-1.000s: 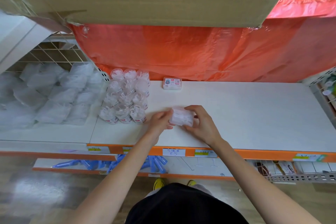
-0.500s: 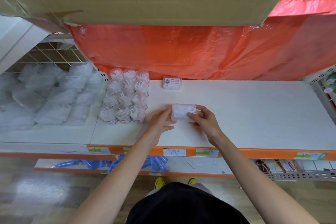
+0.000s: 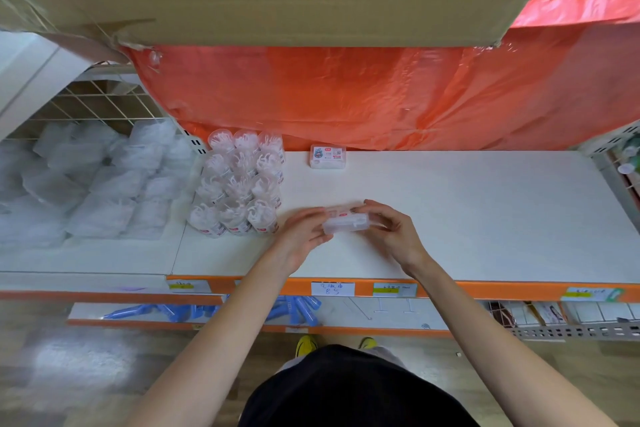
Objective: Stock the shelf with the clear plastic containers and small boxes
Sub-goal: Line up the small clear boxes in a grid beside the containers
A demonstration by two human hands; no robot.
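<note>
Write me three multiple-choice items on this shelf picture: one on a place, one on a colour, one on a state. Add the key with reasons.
1. Where does the small labelled box stand?
A. At the back of the shelf, right of the round clear containers
B. On the floor
C. Inside a wire basket

2. What colour is the plastic sheet behind the shelf?
A. Blue
B. Orange-red
C. Green

3. In what state is the clear flat box?
A. Lying alone on the shelf
B. Held by the left hand and right hand
C. Stacked on the labelled box

Key: 1 A, it sits by the sheet's lower edge, apart from the containers. 2 B, orange-red fills the view behind the shelf. 3 B, fingers of both hands pinch its ends.
</note>
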